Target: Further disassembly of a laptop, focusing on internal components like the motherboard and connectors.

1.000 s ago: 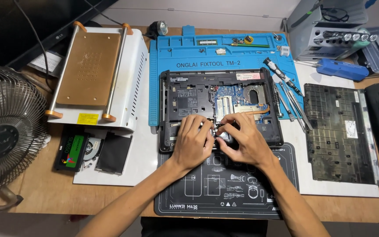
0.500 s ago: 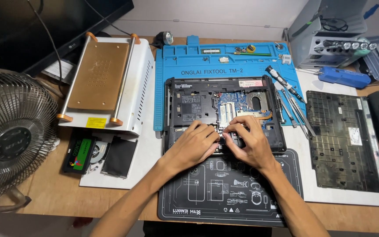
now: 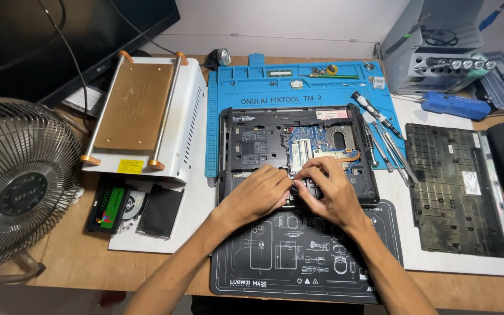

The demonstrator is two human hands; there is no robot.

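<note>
Both hands, left hand (image 3: 258,192) and right hand (image 3: 328,189), pressed curled fingers onto a small part inside the opened laptop (image 3: 298,153) near the desk's (image 3: 65,262) front edge, steadying it; their grip was hidden.

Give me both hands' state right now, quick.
Left hand: fingers curled, pressing on the opened laptop; any grip cannot be told.
Right hand: fingertips pinched on a small dark part; which part cannot be told.

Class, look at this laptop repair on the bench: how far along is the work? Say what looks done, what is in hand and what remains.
Done: the laptop base lies opened, circuit board exposed, and a removed bottom cover rests to its right. In hand: the left hand and right hand press together on a small part at the base's front edge; what it is stays hidden. Left: the cover is still off and the screwdrivers lie out.
</note>
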